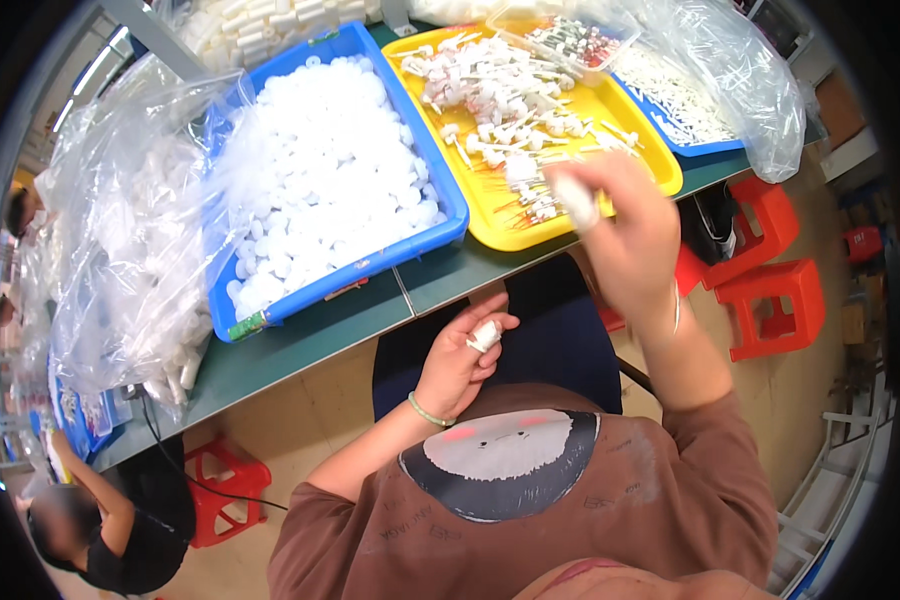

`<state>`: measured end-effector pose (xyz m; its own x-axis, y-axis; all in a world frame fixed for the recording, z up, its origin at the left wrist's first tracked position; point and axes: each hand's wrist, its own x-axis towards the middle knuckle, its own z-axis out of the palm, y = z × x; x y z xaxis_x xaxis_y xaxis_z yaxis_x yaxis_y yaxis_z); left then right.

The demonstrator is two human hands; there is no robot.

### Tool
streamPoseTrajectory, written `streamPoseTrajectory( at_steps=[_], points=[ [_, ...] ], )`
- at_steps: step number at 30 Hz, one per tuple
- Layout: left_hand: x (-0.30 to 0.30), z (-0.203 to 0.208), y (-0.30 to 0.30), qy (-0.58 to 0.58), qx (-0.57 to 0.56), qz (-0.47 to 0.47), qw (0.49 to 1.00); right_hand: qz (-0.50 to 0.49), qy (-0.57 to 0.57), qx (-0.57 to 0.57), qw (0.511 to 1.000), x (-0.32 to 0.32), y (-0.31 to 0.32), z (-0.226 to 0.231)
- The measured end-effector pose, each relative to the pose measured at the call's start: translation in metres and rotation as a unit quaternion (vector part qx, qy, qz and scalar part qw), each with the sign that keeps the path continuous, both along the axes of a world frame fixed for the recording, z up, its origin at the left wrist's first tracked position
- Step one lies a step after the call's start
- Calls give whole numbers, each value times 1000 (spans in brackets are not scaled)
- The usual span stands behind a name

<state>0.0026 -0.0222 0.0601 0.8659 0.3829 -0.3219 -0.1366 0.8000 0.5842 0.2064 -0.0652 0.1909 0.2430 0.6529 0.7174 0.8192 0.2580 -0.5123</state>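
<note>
My left hand (454, 362) is held above my lap, just off the table edge. Its fingers are curled in, and a small white piece (484, 336) shows at the thumb; whether it is a held part or a finger covering is unclear. Raised over the near right rim of the yellow tray (490, 232) is my right hand (632, 225), blurred. White material (575, 202) sits at one of its digits, and its grip cannot be made out. In the tray lie many small white stemmed parts (500, 90), some with thin orange-red wires.
A blue tray (355, 272) of round white caps (320, 160) stands to the left, beside a clear bag (140, 220) of white pieces. Beyond the yellow tray sits another blue tray (715, 148) of white sticks. Red stools (770, 305) are at right; a person (135, 520) sits at lower left.
</note>
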Motion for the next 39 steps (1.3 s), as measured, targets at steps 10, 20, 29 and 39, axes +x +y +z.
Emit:
streamPoseTrajectory(
  at_steps=[10, 20, 29, 39],
  points=[
    [-5, -28, 4, 90, -210, 46, 972, -22, -25, -189, 981, 72, 33, 3],
    [1, -6, 3, 30, -60, -98, 993, 35, -138, -257, 956, 67, 40, -11],
    [-1, 19, 6, 27, -76, -50, 995, 87, -104, -187, 973, 74, 37, -4],
    [-8, 2, 7, -124, -95, -43, 987, 153, 60, -178, 970, -26, -40, -19]
  ],
)
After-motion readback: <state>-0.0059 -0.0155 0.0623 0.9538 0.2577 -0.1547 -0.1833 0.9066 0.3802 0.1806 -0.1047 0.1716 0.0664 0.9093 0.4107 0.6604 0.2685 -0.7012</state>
